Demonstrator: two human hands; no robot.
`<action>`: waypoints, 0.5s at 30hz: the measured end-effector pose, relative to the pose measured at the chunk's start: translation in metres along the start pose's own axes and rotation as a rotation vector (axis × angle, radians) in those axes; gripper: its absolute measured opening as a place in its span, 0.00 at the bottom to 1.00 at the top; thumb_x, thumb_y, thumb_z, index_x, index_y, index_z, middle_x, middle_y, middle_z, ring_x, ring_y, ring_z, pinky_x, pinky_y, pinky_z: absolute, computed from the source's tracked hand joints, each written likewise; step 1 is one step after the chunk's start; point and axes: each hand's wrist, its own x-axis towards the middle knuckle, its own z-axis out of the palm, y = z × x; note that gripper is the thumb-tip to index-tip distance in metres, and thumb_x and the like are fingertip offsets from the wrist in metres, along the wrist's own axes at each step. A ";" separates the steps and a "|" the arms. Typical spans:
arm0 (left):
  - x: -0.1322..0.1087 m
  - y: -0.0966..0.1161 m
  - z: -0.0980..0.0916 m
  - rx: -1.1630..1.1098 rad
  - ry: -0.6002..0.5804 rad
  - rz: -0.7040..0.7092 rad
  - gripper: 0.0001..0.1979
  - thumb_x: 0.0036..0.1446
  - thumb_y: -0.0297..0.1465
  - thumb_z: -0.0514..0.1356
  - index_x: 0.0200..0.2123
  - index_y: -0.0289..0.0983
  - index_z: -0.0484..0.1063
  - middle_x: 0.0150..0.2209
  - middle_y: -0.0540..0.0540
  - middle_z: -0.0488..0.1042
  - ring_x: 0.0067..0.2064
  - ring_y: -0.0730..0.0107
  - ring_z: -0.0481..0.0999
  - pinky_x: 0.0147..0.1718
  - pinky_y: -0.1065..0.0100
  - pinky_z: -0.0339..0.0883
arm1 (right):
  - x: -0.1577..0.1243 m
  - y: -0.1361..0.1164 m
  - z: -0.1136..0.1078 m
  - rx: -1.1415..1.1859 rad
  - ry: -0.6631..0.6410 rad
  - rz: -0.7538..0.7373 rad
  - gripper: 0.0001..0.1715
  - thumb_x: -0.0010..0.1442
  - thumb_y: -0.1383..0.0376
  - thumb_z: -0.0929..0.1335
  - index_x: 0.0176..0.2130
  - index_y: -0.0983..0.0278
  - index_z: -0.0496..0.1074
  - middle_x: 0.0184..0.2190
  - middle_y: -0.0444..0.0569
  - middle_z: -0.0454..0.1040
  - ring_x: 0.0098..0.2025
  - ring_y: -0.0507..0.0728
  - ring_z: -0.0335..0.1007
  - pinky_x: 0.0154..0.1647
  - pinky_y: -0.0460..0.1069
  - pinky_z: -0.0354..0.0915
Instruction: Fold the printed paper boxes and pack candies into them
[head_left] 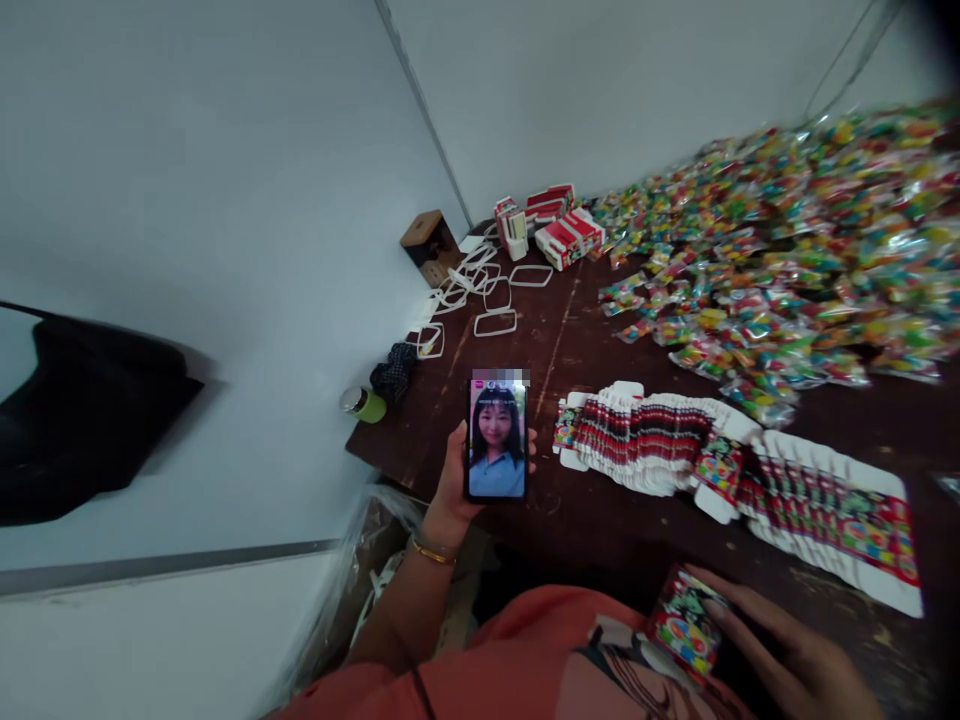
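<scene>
My left hand [452, 478] is wrapped round a smartphone [496, 440], held upright over the table's near edge with its lit screen towards me. A person in a light blue shirt shows on that screen. Low at the right, my right hand [780, 640] grips a small printed box [686, 620], red and black with colourful balls pictured on it, close to my body. Just beyond it, a long row of overlapping flat cartons [645, 435] with white flaps lies fanned out on the dark table [555, 335].
Many clear bags of colourful sweets [787, 270] are heaped at the right. Bundled red cartons [570, 238], white bands [495, 322] and a wooden box [431, 245] lie at the back. A green-bodied bottle [364, 404] stands at the left edge; a black bag [90, 420] hangs on the wall.
</scene>
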 end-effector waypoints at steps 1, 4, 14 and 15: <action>0.001 -0.001 0.000 0.017 0.001 -0.005 0.38 0.54 0.55 0.47 0.53 0.29 0.66 0.48 0.34 0.73 0.48 0.52 0.73 0.45 0.53 0.68 | 0.001 -0.002 -0.001 0.006 0.000 0.000 0.23 0.56 0.49 0.65 0.45 0.57 0.78 0.48 0.46 0.76 0.48 0.62 0.74 0.48 0.49 0.72; 0.006 -0.008 -0.006 0.184 0.056 0.038 0.38 0.55 0.56 0.45 0.53 0.29 0.66 0.48 0.34 0.73 0.48 0.51 0.73 0.46 0.52 0.67 | 0.002 -0.011 -0.004 0.024 -0.011 0.004 0.23 0.56 0.50 0.65 0.45 0.57 0.78 0.47 0.47 0.77 0.48 0.62 0.74 0.48 0.50 0.71; 0.031 -0.053 -0.055 1.899 0.697 0.391 0.30 0.59 0.41 0.53 0.60 0.30 0.59 0.56 0.28 0.62 0.58 0.42 0.60 0.54 0.43 0.54 | 0.013 -0.044 -0.020 0.247 0.167 0.135 0.25 0.59 0.52 0.65 0.52 0.61 0.68 0.46 0.51 0.76 0.46 0.60 0.74 0.47 0.51 0.70; 0.032 -0.055 -0.050 1.937 0.709 0.403 0.30 0.59 0.40 0.53 0.60 0.29 0.59 0.57 0.27 0.61 0.59 0.40 0.58 0.54 0.42 0.53 | 0.016 -0.049 -0.023 0.279 0.187 0.121 0.22 0.59 0.53 0.65 0.50 0.61 0.69 0.43 0.51 0.76 0.44 0.58 0.74 0.44 0.50 0.71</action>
